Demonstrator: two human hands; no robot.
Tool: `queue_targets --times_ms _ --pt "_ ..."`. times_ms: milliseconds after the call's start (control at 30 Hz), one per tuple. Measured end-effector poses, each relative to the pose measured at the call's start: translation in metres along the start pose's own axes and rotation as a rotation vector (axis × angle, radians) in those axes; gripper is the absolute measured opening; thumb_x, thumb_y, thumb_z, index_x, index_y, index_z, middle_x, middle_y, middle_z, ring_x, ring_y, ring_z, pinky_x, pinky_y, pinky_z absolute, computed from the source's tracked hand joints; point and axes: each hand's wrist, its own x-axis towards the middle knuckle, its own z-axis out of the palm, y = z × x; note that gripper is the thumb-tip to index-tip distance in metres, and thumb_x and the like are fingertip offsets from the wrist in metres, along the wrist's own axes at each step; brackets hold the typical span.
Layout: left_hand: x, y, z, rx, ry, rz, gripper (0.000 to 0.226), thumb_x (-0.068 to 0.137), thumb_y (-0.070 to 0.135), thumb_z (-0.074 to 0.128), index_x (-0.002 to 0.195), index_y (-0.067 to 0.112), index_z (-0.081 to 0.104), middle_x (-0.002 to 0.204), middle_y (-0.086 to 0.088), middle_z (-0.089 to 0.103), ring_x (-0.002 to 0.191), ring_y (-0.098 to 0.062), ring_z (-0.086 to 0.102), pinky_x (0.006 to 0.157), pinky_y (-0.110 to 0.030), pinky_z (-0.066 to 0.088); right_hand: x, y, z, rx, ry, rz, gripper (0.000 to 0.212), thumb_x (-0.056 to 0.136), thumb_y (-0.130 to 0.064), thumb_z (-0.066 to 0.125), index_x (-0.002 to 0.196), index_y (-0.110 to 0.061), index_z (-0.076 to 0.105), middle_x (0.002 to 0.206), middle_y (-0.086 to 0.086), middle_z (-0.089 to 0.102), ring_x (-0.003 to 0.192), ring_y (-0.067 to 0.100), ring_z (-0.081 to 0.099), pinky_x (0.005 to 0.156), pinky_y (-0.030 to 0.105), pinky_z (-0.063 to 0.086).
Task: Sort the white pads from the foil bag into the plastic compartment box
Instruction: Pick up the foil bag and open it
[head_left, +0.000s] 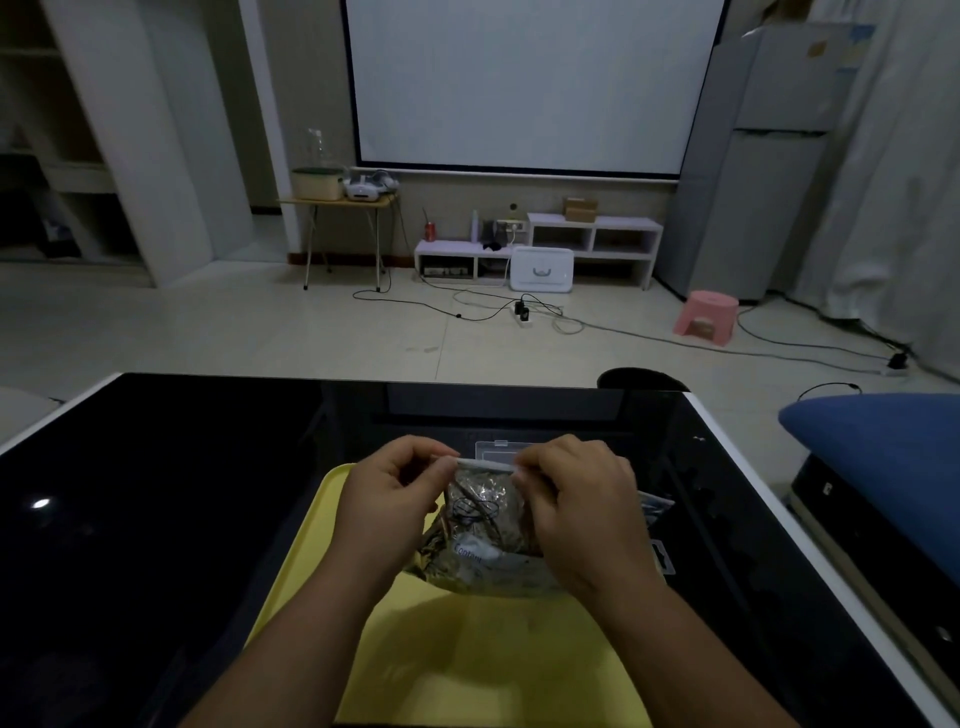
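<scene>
A crinkled silver foil bag (480, 530) with a white label hangs upright over the yellow tray (483, 660). My left hand (387, 499) pinches the left end of the bag's top strip. My right hand (571, 499) pinches the right end of the same strip. Behind the bag, the clear plastic compartment box (498, 449) shows only its far edge and latch; the rest is hidden by the bag and my hands. No white pads are visible.
The tray lies on a glossy black table (156, 519) with a white rim. Another packet (655, 506) pokes out to the right of my right hand. A blue cushion (883, 431) sits to the right of the table.
</scene>
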Motion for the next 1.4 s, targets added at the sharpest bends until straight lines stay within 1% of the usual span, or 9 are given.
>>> queue_targets --times_ms 233,433,567,700,867,1000,1167,1267,1400 --pt "0.014 -0.002 -0.016 -0.148 0.171 -0.065 0.012 0.095 0.011 0.059 0.087 0.015 0.068 0.080 -0.006 0.067 0.073 -0.024 0.063 0.068 -0.041 0.056 0.006 0.022 -0.007 -0.040 0.027 0.106 0.007 0.090 -0.026 0.064 0.091 -0.026 0.071 0.089 -0.009 0.065 0.083 0.019 0.055 0.075 0.034 0.035" --pt "0.025 -0.006 -0.029 -0.235 0.276 -0.121 0.016 0.097 0.011 0.056 0.085 0.015 0.065 0.083 -0.005 0.063 0.077 -0.025 0.057 0.065 -0.039 0.050 0.007 0.039 -0.018 -0.025 0.042 0.242 0.008 0.092 -0.025 0.061 0.093 -0.025 0.070 0.091 -0.006 0.064 0.087 0.022 0.055 0.077 0.040 0.044" --pt "0.024 -0.005 -0.028 -0.265 0.246 -0.134 0.017 0.099 0.012 0.053 0.086 0.015 0.063 0.082 -0.004 0.061 0.072 -0.020 0.057 0.060 -0.034 0.050 0.006 0.037 -0.018 0.224 0.003 0.299 0.007 0.095 -0.025 0.056 0.090 -0.028 0.060 0.083 -0.009 0.060 0.078 0.014 0.057 0.066 0.035 0.048" --pt "0.022 -0.002 -0.027 -0.303 0.199 -0.134 0.016 0.099 0.014 0.052 0.088 0.013 0.064 0.081 -0.004 0.064 0.071 -0.019 0.058 0.058 -0.032 0.048 0.004 0.031 -0.014 0.423 -0.102 0.309 0.011 0.091 -0.022 0.064 0.095 -0.032 0.061 0.089 -0.010 0.067 0.081 0.001 0.062 0.069 0.025 0.052" --pt "0.020 0.001 -0.028 -0.348 0.196 -0.167 0.030 0.102 0.031 0.046 0.093 0.012 0.067 0.078 -0.003 0.067 0.072 -0.018 0.064 0.065 -0.039 0.052 0.004 0.029 -0.013 0.512 0.021 0.326 0.015 0.089 -0.015 0.067 0.081 -0.028 0.067 0.075 -0.006 0.068 0.071 0.006 0.065 0.065 0.028 0.056" --pt "0.021 -0.006 -0.028 -0.169 0.256 -0.354 0.049 0.101 0.053 0.036 0.099 0.017 0.069 0.102 -0.004 0.068 0.094 -0.025 0.063 0.083 -0.048 0.050 0.004 0.024 -0.013 0.551 0.103 0.298 0.023 0.089 -0.012 0.068 0.080 -0.033 0.066 0.080 -0.015 0.069 0.074 0.004 0.066 0.065 0.021 0.054" --pt "0.014 -0.026 -0.022 -0.149 0.074 -0.763 0.060 0.094 0.065 0.040 0.107 0.011 0.063 0.108 -0.014 0.065 0.088 -0.031 0.062 0.068 -0.038 0.051 0.002 0.018 -0.009 0.590 0.156 0.304 0.019 0.088 -0.008 0.068 0.086 -0.027 0.071 0.078 -0.011 0.071 0.076 0.001 0.066 0.065 0.013 0.052" --pt "0.008 -0.032 -0.013 -0.279 -0.071 -0.964 0.063 0.091 0.065 0.049 0.113 0.006 0.058 0.107 -0.021 0.068 0.082 -0.039 0.070 0.069 -0.047 0.059 0.001 0.015 -0.006 0.665 0.180 0.341 0.016 0.088 -0.006 0.068 0.089 -0.021 0.074 0.081 -0.008 0.072 0.077 0.000 0.067 0.066 0.011 0.052" --pt "0.007 -0.032 -0.009 -0.497 -0.227 -0.973 0.049 0.092 0.043 0.061 0.116 0.000 0.065 0.108 -0.022 0.072 0.093 -0.037 0.071 0.080 -0.050 0.059 0.000 0.012 -0.001 0.766 0.154 0.369 0.018 0.087 -0.003 0.068 0.091 -0.019 0.074 0.086 -0.005 0.073 0.081 0.002 0.069 0.071 0.013 0.053"
